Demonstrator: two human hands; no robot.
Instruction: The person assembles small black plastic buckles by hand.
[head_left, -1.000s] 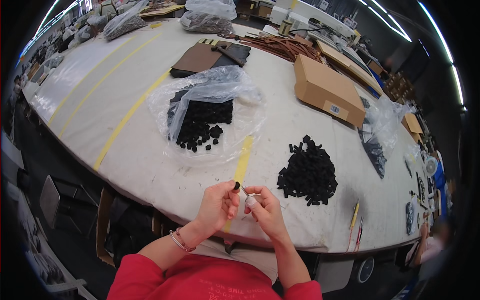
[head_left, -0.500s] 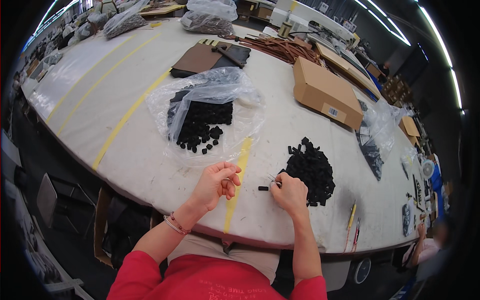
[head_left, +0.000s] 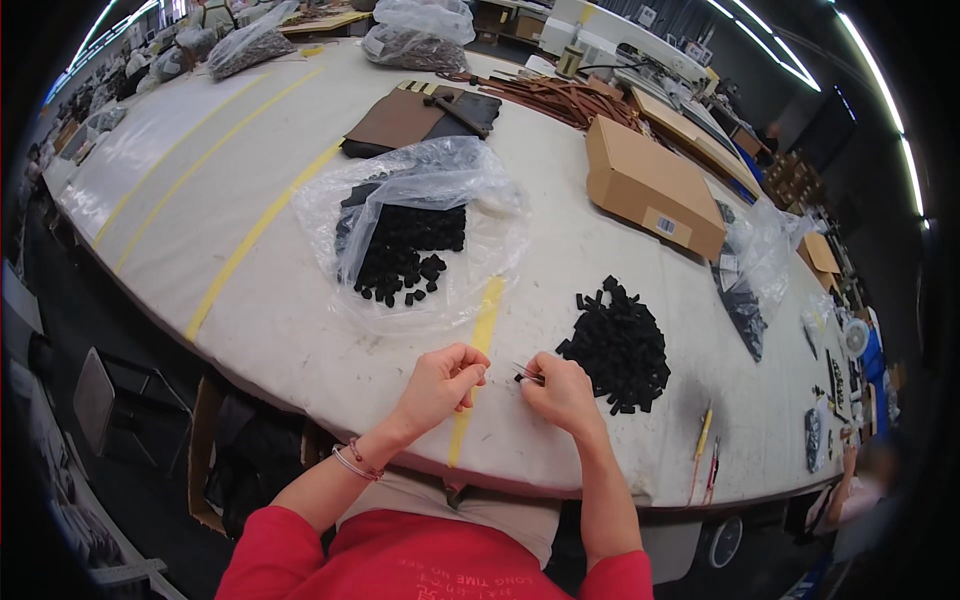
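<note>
My right hand (head_left: 562, 393) is closed round slim metal tweezers (head_left: 531, 374), whose tips point left toward my other hand. Close to the tips is a small black piece (head_left: 518, 378); whether they grip it I cannot tell. My left hand (head_left: 443, 386) hovers over the table edge with thumb and fingers pinched together, and what they hold, if anything, is too small to make out. Just right of the tweezers spreads a heap of short black pieces (head_left: 620, 350). Farther off, a clear plastic bag (head_left: 490, 205) lies open with folded-looking black pieces (head_left: 400, 245) spilling from it.
A brown cardboard box (head_left: 650, 190) stands beyond the heap. A hammer (head_left: 460, 112) rests on brown and black sheets (head_left: 395, 118). Two pen-like tools, one a yellow pen (head_left: 704, 432), lie at the right. Another bag (head_left: 750, 270) and a seated person (head_left: 850, 490) are farther right.
My right hand has moved left with the tweezers, toward my left hand. My left hand has shifted slightly right and its fingers have drawn together. The black piece beside the heap has left its spot.
</note>
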